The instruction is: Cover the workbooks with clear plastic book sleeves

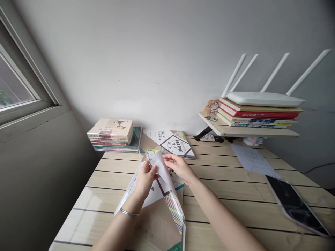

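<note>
Your left hand (pixel 145 177) covers part of the book (pixel 163 218), whose near end is cut by the bottom edge. The window (pixel 14 83) is cut at left; writing on the loose paper (pixel 252 160) is too blurred.

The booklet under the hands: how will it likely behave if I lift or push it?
The booklet is probably floppy, since its flap curls up in the left hand. It may slip when pushed: the striped band looks glossy. The flap could crease, as it is already bent.
</note>
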Tool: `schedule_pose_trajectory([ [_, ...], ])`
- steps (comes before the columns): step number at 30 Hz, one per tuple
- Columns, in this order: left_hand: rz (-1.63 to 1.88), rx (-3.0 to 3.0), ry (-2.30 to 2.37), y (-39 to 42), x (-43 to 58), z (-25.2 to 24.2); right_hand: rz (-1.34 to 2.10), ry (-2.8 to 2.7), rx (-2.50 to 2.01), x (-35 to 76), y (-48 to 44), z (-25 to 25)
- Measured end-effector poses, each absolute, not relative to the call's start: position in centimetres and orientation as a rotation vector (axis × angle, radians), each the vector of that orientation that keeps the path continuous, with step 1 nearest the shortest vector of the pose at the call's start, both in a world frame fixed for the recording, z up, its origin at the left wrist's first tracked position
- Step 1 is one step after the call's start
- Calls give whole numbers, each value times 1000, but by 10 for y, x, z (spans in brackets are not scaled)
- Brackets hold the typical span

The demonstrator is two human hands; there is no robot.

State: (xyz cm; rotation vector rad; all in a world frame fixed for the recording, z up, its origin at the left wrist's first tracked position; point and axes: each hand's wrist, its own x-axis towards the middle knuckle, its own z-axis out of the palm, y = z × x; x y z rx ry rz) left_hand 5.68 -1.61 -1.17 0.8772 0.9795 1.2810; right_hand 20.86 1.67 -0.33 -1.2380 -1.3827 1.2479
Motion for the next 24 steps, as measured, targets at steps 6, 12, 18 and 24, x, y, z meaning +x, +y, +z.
schedule_pose_trajectory([
  [6, 1266, 884, 996, -14, 39, -14, 991, -1769, -1177, 207, 24, -8],
  [12, 1378, 839, 1127, -13, 25, -20, 1156, -1735, -1209, 202, 31, -13],
  [18, 1424, 728, 1039, -16, 18, -18, 1197, -1668, -1310, 188, 28, -16],
  [24, 1386, 716, 884, -18, 24, -17, 1056, -1713, -1444, 181, 42, -5],
])
